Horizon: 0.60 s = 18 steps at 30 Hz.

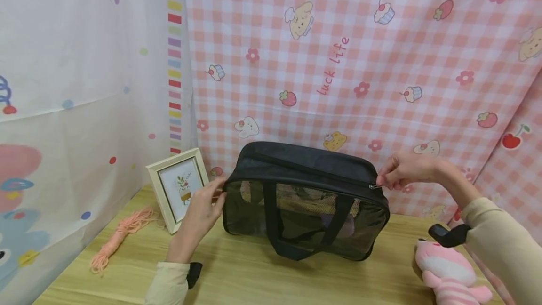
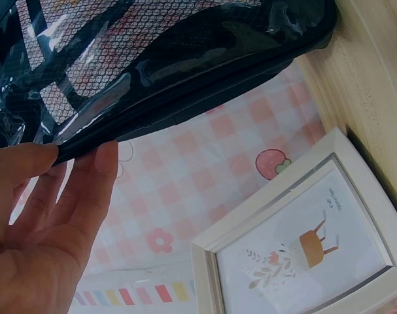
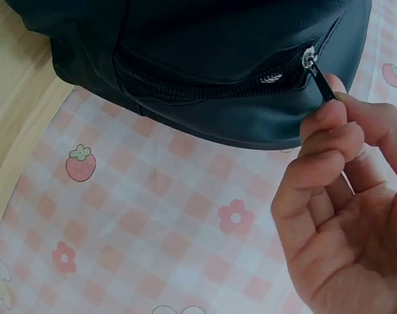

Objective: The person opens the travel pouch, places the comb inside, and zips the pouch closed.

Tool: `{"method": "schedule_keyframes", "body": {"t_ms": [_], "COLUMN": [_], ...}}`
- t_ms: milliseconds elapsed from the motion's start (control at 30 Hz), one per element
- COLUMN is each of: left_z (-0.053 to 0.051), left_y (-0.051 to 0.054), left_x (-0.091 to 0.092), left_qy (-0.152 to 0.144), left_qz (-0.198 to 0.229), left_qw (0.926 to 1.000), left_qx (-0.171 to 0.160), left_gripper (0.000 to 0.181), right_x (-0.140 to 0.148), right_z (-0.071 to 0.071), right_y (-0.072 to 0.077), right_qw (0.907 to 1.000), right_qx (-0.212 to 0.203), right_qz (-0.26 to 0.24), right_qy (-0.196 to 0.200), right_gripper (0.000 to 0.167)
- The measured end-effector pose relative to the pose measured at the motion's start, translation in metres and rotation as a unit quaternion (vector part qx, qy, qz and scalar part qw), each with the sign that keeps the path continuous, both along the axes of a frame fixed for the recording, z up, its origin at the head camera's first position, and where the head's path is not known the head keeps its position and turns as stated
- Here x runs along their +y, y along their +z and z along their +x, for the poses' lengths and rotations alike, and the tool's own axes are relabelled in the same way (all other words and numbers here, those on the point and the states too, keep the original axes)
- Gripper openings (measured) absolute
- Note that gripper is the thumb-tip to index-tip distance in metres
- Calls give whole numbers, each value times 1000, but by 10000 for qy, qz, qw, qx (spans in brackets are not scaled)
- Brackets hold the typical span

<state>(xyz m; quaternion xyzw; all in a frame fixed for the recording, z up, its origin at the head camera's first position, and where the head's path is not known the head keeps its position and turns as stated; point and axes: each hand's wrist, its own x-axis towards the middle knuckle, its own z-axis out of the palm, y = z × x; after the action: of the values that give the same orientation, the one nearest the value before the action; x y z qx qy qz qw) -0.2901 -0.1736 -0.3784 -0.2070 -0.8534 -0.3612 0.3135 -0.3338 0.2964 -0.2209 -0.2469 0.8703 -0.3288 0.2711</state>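
A black bag (image 1: 305,173) with a see-through front (image 1: 305,220) and dark strap handles stands on the wooden table. Its zipper runs along the top, and in the right wrist view the teeth (image 3: 185,88) are parted beside the metal slider (image 3: 309,57). My right hand (image 1: 406,168) pinches the pull tab (image 3: 324,85) at the bag's right end between thumb and curled index finger. At the upper left corner, the thumb and fingers of my left hand (image 1: 201,208) grip the bag's edge (image 2: 87,145). Mesh and other contents show dimly through the front.
A cream picture frame (image 1: 163,196) with a plant print leans left of the bag, close to my left hand. Peach yarn (image 1: 120,239) lies at the table's left. Near the right edge rests a pink plush toy (image 1: 449,267). A checked cloth (image 1: 351,60) hangs behind.
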Motion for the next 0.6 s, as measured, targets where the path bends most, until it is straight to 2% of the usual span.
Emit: {"method": "schedule_keyframes", "body": {"t_ms": [333, 600], "left_z": [0, 0], "left_y": [-1, 0], "left_x": [-1, 0], "left_qy": [22, -3], "left_qz": [0, 9], "left_qw": [10000, 10000], "left_qx": [43, 88], "left_gripper": [35, 34], "right_x": [10, 12], "right_z": [6, 8], "right_y": [-4, -6], "right_qw": [9982, 9981], "right_qx": [66, 65], "right_qz": [159, 121], "right_qy": [-572, -601], "right_gripper": [18, 18]}}
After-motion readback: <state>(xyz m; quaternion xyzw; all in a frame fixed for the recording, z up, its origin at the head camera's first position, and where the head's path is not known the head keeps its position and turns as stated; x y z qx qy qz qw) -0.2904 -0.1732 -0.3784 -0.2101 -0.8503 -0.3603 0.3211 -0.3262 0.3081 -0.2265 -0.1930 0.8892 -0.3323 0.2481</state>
